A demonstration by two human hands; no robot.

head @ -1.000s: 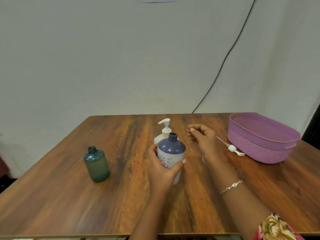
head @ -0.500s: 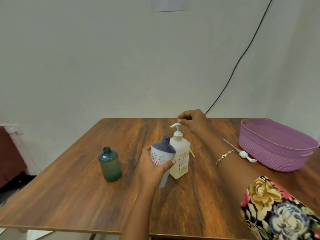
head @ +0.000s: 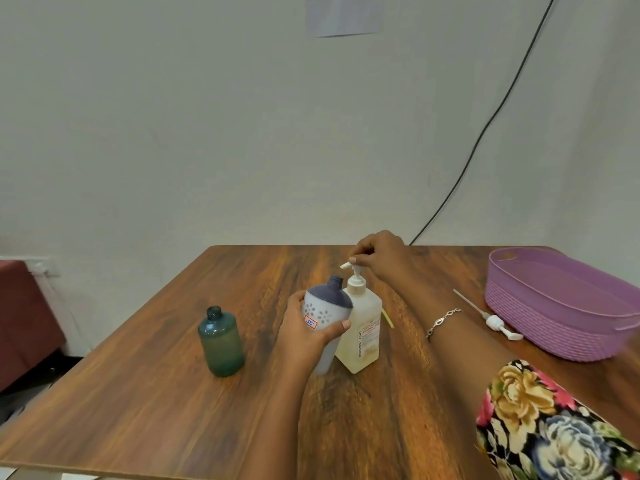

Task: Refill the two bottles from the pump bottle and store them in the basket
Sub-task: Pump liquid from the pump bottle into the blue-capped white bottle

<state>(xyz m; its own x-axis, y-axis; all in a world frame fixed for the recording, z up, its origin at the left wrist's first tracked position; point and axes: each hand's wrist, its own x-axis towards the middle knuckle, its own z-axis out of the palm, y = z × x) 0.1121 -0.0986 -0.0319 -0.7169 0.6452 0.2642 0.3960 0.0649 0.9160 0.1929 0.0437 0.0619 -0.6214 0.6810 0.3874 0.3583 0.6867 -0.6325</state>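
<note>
Nearest, at the lower right corner: a floral sleeve on the right arm, with a thin bracelet further along at the wrist.

Left of that arm: the left hand, wrapped round the belly of a white bottle with a dark blue shoulder, thumb toward the right hand's side, fingers round the other side. Small red-edged label just above the thumb. Neck uncapped, tipped a little toward the right hand. Base either on or just off the wooden surface; cannot tell which.

Touching it on the right-hand side: the pump bottle, upright on the surface, pale yellowish.

Just beyond the left hand and higher: the right hand, fingers curled, pinching the top of the pump head. Spout pointing left, just above the open neck. Hands apart, one bottle each.

Well to the left of the left hand: a green bottle, upright, uncapped, untouched.

Right of the right forearm: a loose pump with its tube, lying flat, just beside the purple basket.

Furthest: a pale wall, a black cable slanting down it to a spot behind the right hand, and a sheet of paper high up.
</note>
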